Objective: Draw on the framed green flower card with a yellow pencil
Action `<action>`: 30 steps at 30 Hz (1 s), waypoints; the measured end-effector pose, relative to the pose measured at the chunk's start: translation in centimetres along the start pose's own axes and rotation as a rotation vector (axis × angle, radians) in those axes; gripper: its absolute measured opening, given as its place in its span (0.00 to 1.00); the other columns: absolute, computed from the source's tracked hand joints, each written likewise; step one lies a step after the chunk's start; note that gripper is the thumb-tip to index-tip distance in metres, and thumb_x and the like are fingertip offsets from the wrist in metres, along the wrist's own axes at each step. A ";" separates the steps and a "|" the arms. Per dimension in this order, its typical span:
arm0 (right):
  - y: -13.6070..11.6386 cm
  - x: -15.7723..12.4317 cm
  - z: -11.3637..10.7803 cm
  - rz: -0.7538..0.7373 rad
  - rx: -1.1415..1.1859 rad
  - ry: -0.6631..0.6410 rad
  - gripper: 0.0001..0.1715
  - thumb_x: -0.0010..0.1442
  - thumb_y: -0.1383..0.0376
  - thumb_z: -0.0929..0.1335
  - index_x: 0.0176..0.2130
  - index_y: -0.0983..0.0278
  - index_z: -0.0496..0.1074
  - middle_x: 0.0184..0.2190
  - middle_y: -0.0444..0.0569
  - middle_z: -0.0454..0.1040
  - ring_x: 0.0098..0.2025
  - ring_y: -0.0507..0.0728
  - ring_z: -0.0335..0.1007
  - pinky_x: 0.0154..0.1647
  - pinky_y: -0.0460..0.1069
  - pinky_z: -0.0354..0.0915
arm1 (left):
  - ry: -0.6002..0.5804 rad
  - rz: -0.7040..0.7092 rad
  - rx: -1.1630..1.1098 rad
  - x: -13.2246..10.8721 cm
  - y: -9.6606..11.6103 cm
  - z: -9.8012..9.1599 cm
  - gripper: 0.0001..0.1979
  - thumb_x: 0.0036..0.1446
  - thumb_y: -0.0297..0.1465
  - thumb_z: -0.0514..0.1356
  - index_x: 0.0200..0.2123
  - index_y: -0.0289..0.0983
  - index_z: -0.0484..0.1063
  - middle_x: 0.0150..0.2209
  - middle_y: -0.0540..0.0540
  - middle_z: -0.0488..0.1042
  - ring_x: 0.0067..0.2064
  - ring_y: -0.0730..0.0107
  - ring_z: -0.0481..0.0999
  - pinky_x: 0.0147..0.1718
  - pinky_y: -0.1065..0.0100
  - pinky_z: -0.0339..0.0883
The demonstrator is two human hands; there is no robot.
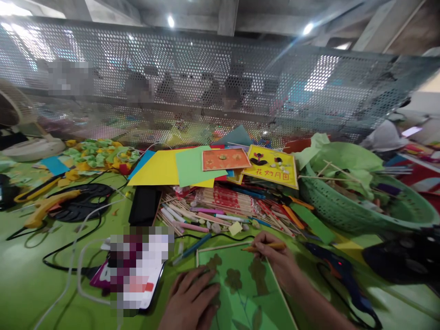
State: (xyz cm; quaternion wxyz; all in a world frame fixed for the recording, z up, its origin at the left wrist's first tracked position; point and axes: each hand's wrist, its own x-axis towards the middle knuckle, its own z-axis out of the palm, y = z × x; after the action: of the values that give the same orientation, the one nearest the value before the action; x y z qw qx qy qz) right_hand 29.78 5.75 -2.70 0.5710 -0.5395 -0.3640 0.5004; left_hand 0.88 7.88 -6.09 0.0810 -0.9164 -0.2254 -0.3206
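Left hand (192, 298): palm down on left part of green card, fingers loosely extended, not closed; no object seen in it, underside hidden.
Green card (244, 291): landmark; on table in front of the person, partly under left hand; pale stick edging at top and right, dark flower and leaf shapes on its face.
Right hand (275, 259): at card's upper right edge; thumb and fingers pinched closed around yellow pencil (271, 246).
Pencil tip: by card's top edging, pointing left; contact cannot tell.
Phone (146, 286): left of card, mostly pixelated.
Navy glue gun (343, 270): right of card, red light on its body.
Blue pen (192, 250): slanted, just off card's top left corner.
Wooden sticks (206, 204): loose heap beyond card, markers mixed in.
Black case (144, 206): beyond card, to its left.
Yellow glue gun (55, 206): far left of card, on black round stand (82, 208).
Green basket (330, 213): beyond card to the right, paper scraps and sticks inside.
Yellow paper (158, 167): beyond card, past sticks.
Orange framed picture (227, 160): beyond card, left of yellow framed picture (271, 167).
Perforated metal screen (206, 59): farthest behind card; blurred people through it.
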 end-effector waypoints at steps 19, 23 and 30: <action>1.3 0.1 -0.5 -0.056 -0.141 -0.009 0.17 0.57 0.51 0.76 0.33 0.63 0.80 0.27 0.47 0.73 0.31 0.55 0.67 0.31 0.49 0.60 | -0.125 0.034 0.036 -0.9 -0.5 0.7 0.14 0.60 0.38 0.65 0.50 0.49 0.79 0.54 0.56 0.80 0.53 0.65 0.79 0.46 0.64 0.75; 0.9 0.0 -0.4 -0.047 -0.172 -0.021 0.17 0.56 0.51 0.75 0.34 0.62 0.80 0.28 0.47 0.74 0.31 0.56 0.68 0.31 0.49 0.60 | -0.067 0.035 0.032 0.0 -0.4 0.3 0.10 0.60 0.37 0.64 0.45 0.47 0.80 0.49 0.55 0.83 0.49 0.66 0.81 0.43 0.66 0.74; 1.1 0.1 -0.5 -0.052 -0.162 -0.036 0.18 0.57 0.50 0.75 0.34 0.62 0.80 0.27 0.47 0.74 0.30 0.56 0.67 0.31 0.49 0.59 | -0.021 0.008 -0.006 0.0 -0.5 0.6 0.09 0.61 0.37 0.64 0.45 0.49 0.79 0.48 0.55 0.83 0.49 0.67 0.80 0.44 0.68 0.72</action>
State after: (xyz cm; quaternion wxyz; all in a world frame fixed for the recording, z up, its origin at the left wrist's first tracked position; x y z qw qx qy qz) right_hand 30.06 5.60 -3.91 0.5315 -0.5653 -0.4275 0.4640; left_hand 0.97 8.45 -6.54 0.0773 -0.9208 -0.2215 -0.3115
